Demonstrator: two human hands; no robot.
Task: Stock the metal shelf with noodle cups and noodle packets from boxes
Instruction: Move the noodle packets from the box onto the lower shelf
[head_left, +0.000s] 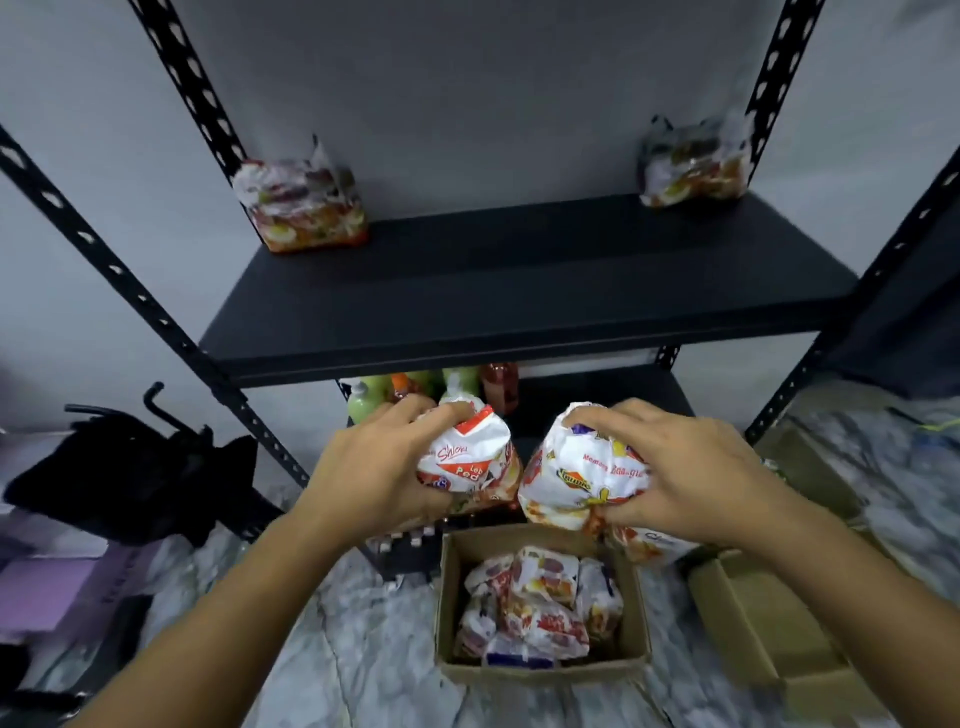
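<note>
Far left, a black bag (130, 467) lies on the marble floor, outside the task. The metal shelf (519, 280) carries one noodle multipack at its back-left corner (301, 208) and another at the back-right corner (691, 163); the board between them is bare. Below the shelf edge, the left hand (374, 467) is clamped on a white-and-red noodle packet bundle (467, 462), fingers curled over its top and thumb under. Just beside it, nearly touching, a second bundle with yellow print (576, 467) is gripped the same way by the right hand (691, 478). Both bundles are held in the air above the open cardboard box (447, 597) on the floor, which holds more packets. Behind the hands, bottles (415, 389) stand on a lower level; motion blur makes their number unclear. At right lies a second box (753, 623), apparently empty. Step in hand, by judgement: carrying from box to shelf. The next move calls for lifting both bundles over the shelf's front lip and setting them in the gap, without toppling the packs already placed.
</note>
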